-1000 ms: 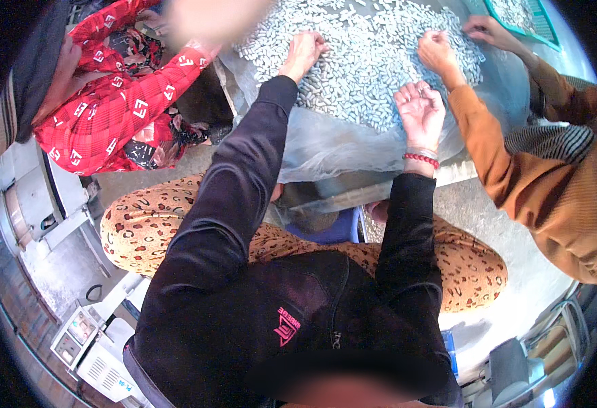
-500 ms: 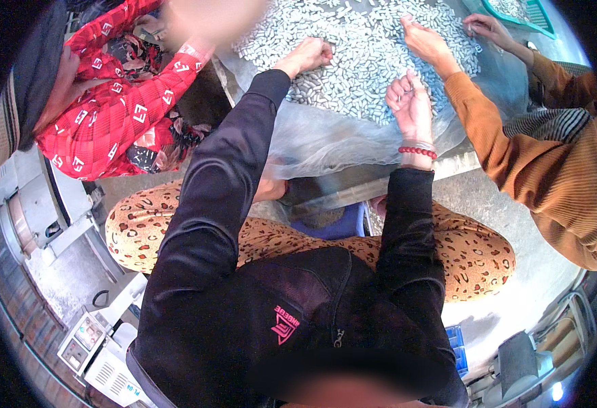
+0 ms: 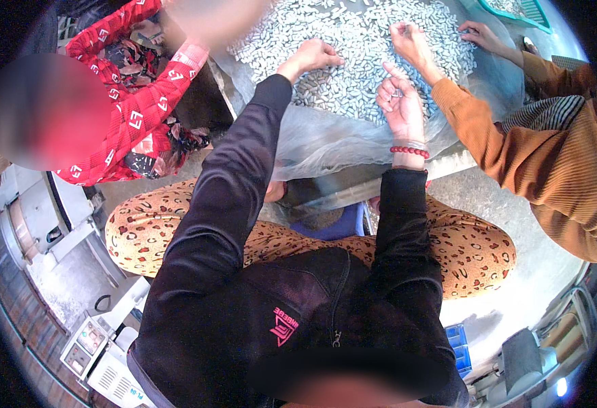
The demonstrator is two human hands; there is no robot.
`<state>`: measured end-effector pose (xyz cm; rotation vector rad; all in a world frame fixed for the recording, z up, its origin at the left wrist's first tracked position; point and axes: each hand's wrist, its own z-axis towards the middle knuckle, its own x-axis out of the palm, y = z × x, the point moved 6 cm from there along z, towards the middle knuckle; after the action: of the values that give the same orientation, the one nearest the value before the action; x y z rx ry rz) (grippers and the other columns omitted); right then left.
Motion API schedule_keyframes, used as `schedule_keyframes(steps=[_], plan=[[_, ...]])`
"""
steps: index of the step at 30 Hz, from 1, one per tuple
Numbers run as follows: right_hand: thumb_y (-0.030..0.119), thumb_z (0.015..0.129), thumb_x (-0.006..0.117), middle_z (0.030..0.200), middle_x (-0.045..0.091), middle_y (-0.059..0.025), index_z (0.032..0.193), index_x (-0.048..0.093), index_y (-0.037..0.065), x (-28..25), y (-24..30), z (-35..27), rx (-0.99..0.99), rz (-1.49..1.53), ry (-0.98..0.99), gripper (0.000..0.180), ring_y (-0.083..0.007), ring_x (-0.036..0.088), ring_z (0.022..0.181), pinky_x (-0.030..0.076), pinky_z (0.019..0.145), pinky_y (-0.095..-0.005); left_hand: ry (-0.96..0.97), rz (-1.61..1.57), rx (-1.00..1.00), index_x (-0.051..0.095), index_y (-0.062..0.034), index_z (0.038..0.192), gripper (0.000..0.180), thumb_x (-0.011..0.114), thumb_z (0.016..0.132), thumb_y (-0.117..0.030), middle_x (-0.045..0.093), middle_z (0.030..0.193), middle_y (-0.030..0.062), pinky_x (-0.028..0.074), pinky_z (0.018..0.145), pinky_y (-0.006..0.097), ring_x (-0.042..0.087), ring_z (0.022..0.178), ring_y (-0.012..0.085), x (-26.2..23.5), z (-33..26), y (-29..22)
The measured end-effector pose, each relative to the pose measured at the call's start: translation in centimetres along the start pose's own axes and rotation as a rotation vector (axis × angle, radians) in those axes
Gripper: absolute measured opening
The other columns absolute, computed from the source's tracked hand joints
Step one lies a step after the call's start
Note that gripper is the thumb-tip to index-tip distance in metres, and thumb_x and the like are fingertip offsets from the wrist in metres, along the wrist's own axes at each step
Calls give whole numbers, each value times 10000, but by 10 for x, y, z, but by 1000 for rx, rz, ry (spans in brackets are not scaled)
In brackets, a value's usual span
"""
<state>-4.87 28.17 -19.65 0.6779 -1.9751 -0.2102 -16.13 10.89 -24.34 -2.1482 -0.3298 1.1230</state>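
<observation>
A wide layer of small silvery-white, short rod-shaped pieces covers the plastic-sheeted table before me. My left hand is over their left part, palm down, with thumb and fingers pinched together at the pieces. Whatever its fingertips hold is too small to make out. Near the front edge of the layer, my right hand is turned palm up with its fingers curled in. Small silvery pieces seem to show among those fingers. A red bead bracelet circles my right wrist.
On the right, a co-worker's two hands reach over the same pieces from brown sleeves. A person in a red patterned sleeve sits at the left. A green basket stands far right. Under the table edge is a blue container.
My left hand has shifted slightly right, its fingers reaching out to the pieces. My right hand has moved a little left. The brown-sleeved co-worker's near hand has also moved left.
</observation>
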Motion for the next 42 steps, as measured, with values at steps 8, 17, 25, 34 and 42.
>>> schedule_keyframes(steps=[8, 17, 25, 34, 42], plan=[[166, 888, 432, 609, 333, 18, 1149, 466, 25, -1, -18, -2, 49, 74, -30, 298, -92, 336, 526, 267, 421, -198, 49, -55, -53, 657, -6, 923, 235, 636, 788, -196, 640, 679, 77, 477, 563, 272, 596, 568, 112, -41, -21, -1], [200, 872, 512, 564, 310, 33, 1104, 498, 31, 1, -31, 10, 136, 196, 4, 288, -68, 293, 468, 220, 372, -196, 36, 115, -63, 674, 2, 850, 152, 665, 748, -110, 642, 643, 78, 477, 469, 238, 587, 495, 95, -69, 6, -6], [174, 913, 422, 582, 301, 23, 1102, 471, 29, -13, -22, 12, 69, 243, 16, 244, -68, 291, 489, 235, 385, -185, 157, -1227, -5, 562, -36, 852, 107, 558, 828, -140, 552, 787, 7, 428, 569, 188, 506, 619, 59, -51, 46, -11], [209, 881, 477, 612, 480, -30, 1032, 566, 12, -28, 16, 26, -236, -545, -196, 264, -121, 465, 536, 380, 468, -246, -250, 130, 18, 677, -112, 836, 345, 719, 662, -407, 630, 690, 67, 456, 638, 305, 593, 654, 183, -41, 73, 19], [174, 778, 528, 771, 632, -188, 794, 662, 73, -18, 77, 101, -447, -2251, -380, 169, -329, 628, 718, 499, 633, -424, -53, -703, -28, 638, -78, 837, 147, 695, 760, -190, 624, 810, -21, 371, 560, 193, 492, 652, 46, -51, 38, -20]])
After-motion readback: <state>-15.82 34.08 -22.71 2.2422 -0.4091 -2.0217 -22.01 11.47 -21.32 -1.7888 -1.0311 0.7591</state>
